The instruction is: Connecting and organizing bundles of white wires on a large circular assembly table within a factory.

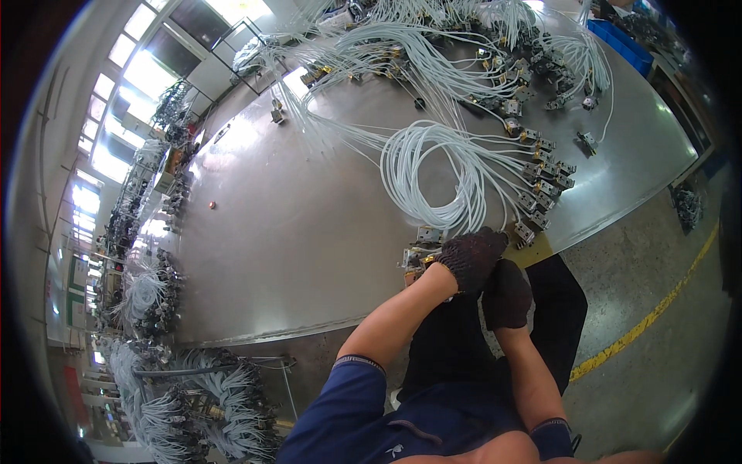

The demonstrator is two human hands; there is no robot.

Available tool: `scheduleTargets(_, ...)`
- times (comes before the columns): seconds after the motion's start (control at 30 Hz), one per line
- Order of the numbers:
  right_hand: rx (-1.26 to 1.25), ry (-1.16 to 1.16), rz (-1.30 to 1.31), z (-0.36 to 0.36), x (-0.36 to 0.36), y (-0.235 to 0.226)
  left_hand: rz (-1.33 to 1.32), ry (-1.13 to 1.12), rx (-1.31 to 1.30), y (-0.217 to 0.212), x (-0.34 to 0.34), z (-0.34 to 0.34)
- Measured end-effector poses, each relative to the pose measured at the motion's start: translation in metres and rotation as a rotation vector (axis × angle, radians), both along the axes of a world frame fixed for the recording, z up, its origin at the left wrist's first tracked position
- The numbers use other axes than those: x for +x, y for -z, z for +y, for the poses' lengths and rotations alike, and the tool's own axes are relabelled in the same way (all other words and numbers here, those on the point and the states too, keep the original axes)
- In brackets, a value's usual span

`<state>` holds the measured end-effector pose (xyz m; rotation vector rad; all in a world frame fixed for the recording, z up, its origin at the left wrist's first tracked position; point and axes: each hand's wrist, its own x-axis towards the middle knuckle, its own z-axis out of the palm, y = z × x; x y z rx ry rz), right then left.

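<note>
My left hand (471, 261), in a dark knit glove, is curled at the near edge of the table, against the lower end of a coil of white cables (398, 166). Right beside and below it, my right hand (508, 297), gloved too, is closed. What the fingers of either hand hold is hidden. Metal latch-like parts (417, 257) lie just left of my left hand. From the coil, cable ends fan out rightward to several similar metal parts (543, 185) with brass-coloured pieces.
Heaps of white cables (433, 46) with metal ends cover the table's far side. A single metal part (587, 143) lies to the right, another (277, 113) far left. A blue bin (620, 46) stands at the far right. Racks of hanging cables (185, 402) line the left.
</note>
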<state>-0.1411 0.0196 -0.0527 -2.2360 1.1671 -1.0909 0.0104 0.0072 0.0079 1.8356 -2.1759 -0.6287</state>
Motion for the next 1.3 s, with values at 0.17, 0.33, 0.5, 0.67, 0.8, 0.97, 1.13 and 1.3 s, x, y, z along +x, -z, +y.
scheduleTargets(0.17, -0.081, 0.008, 0.062, -0.002, -0.002, -0.003, -0.012, 0.002, 0.021, -0.001, -0.002, -0.001)
scheduleTargets(0.33, -0.11, -0.031, 0.057, -0.004, -0.004, -0.003, -0.016, 0.004, 0.019, -0.004, -0.003, -0.001)
scheduleTargets(0.5, 0.083, 0.05, -0.088, -0.003, -0.002, 0.007, -0.028, -0.009, 0.013, 0.001, -0.003, -0.001)
scheduleTargets(0.67, 0.706, -0.029, -0.427, -0.009, -0.008, 0.011, -0.048, 0.008, 0.012, 0.005, -0.001, -0.003)
scheduleTargets(0.8, 0.035, -0.018, -0.048, -0.005, -0.005, 0.004, -0.068, 0.025, -0.005, 0.005, -0.001, -0.002)
scheduleTargets(0.97, -0.115, -0.027, 0.019, -0.005, -0.002, -0.004, -0.04, 0.019, -0.028, 0.005, 0.0, -0.001)
scheduleTargets(1.13, -0.154, -0.048, 0.024, -0.006, -0.005, 0.003, -0.03, 0.018, -0.049, 0.005, -0.001, 0.0)
scheduleTargets(1.3, 0.68, 0.017, -0.397, -0.008, -0.007, 0.015, -0.053, 0.01, -0.034, 0.009, -0.002, -0.003)
